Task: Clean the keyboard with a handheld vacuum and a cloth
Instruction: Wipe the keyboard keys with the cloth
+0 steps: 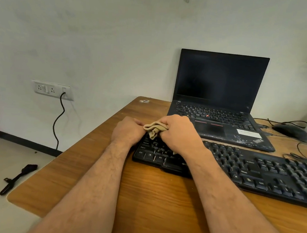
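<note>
Your right hand point(177, 133) grips the bunched cloth point(154, 129) on the keyboard point(255, 170), left hand point(127, 131) curled bracing its end; hard rubbing may pop keycaps.

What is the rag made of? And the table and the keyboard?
The cloth looks like soft beige fabric; it bunches into folds. The table shows brown wood grain, maybe a laminate. The keyboard seems to be black plastic, with a slight sheen on its keys.

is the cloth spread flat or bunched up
Bunched up. The cloth sits crumpled in folds, gripped by the right hand over the keyboard's left end, with the left hand beside it.
</note>
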